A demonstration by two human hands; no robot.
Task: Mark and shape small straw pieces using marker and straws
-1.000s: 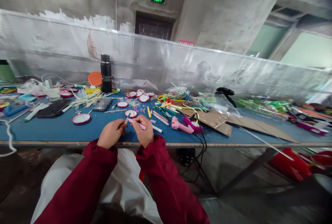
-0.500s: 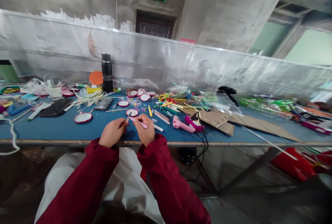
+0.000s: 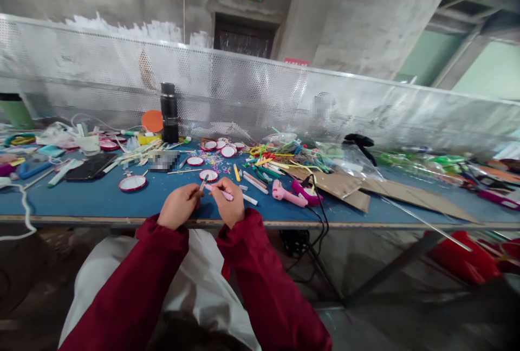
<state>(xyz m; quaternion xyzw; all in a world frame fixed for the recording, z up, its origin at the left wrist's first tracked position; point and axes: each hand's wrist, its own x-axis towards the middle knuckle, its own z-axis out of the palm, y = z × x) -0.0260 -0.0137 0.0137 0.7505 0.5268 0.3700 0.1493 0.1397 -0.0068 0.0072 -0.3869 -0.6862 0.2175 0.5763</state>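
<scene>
My left hand (image 3: 179,206) and my right hand (image 3: 229,205) meet over the near edge of the blue table (image 3: 101,199), both in dark red sleeves. The right hand's fingers are closed round a thin pink stick (image 3: 222,194) that points left. My left hand pinches a small pale stick (image 3: 202,183) whose tip rises toward the pink one. Just beyond the hands lie round red-rimmed discs (image 3: 208,175) and loose white sticks (image 3: 251,199).
A pink glue gun (image 3: 287,194) with a black cord lies right of my hands. A black bottle (image 3: 169,112) stands at the back by a perforated metal screen (image 3: 284,102). Cardboard sheets (image 3: 390,194), coloured sticks, a dark phone (image 3: 85,167) and clutter cover the table.
The hands stay together on the two sticks. The view has drifted slightly, so everything sits a little further right and up.
</scene>
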